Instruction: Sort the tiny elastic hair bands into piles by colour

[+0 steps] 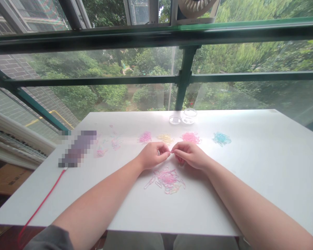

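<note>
My left hand (155, 155) and my right hand (190, 155) meet at their fingertips over the middle of the table. Both are pinched; anything between the fingers is too small to make out. Just below them lies a loose heap of small translucent loops (168, 178), mostly pink with some yellow; they look like elastic bands or clips. Behind my hands sit sorted piles of such loops: a purple pile (145, 137), a yellow pile (165, 139) and a pink pile (190, 138). A blue pile (221, 138) lies farther right.
Mixed loops (116, 143) are scattered at the left of the white table (263, 166). A blurred-out dark object (78, 149) with a red cable (45, 199) lies beyond them. A clear round container (189, 116) and a clear lid (175, 120) stand near the back edge, before the window railing.
</note>
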{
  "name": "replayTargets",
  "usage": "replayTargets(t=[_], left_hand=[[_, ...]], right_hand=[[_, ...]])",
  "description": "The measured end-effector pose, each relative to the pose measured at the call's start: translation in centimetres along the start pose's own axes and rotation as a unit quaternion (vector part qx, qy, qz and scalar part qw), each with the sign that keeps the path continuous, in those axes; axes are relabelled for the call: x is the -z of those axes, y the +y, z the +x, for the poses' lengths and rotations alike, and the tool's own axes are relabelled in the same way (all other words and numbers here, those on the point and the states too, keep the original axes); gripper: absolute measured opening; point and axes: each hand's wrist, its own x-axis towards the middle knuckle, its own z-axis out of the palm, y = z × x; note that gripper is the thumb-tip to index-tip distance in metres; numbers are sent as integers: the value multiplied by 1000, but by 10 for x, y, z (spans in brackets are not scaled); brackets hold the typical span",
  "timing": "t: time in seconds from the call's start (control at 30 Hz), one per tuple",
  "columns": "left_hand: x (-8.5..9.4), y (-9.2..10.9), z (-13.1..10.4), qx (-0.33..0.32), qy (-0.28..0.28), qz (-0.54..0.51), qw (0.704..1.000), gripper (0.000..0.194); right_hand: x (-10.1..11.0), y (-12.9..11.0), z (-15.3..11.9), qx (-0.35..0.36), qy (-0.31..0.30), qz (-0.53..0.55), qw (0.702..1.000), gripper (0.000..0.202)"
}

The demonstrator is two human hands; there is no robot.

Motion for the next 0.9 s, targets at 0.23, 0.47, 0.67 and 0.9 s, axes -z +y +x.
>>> replayTargets(t=[0.23,0.47,0.67,0.9], left_hand=[[1,2,-1,10,-22,-6,1000,15],[1,2,-1,12,-27,-1,1000,17],[1,3,-1,17,-36,1,999,18],[3,4,0,17,-51,-9,998,18]], right_hand=[[-1,3,2,-13,29,-5,999,16],[-1,6,2,1,11,13,1000,14],[0,7,2,15,-14,3,1000,11],[-1,1,1,14,-1,-27,1000,11]])
